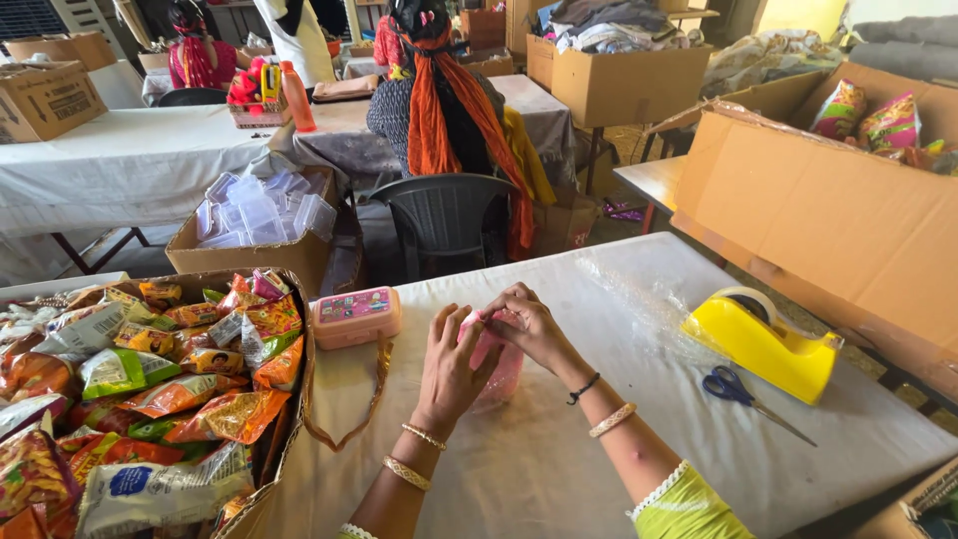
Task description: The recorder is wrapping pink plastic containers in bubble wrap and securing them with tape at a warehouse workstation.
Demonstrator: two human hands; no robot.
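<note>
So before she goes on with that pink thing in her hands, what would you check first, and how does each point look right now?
1. Both hands on the pink wrapped item: ok, left hand and right hand both touch it.
2. Yellow tape dispenser close by: ok, on the table to her right.
3. Blue-handled scissors close by: ok, beside the dispenser.
4. Pink lidded box: lid on, ok.
5. Clear wrap fully closed around the item: cannot tell, hands cover it.

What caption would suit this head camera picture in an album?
Both hands, left hand and right hand, hold a pink box beside a carton of snack packets.
</note>
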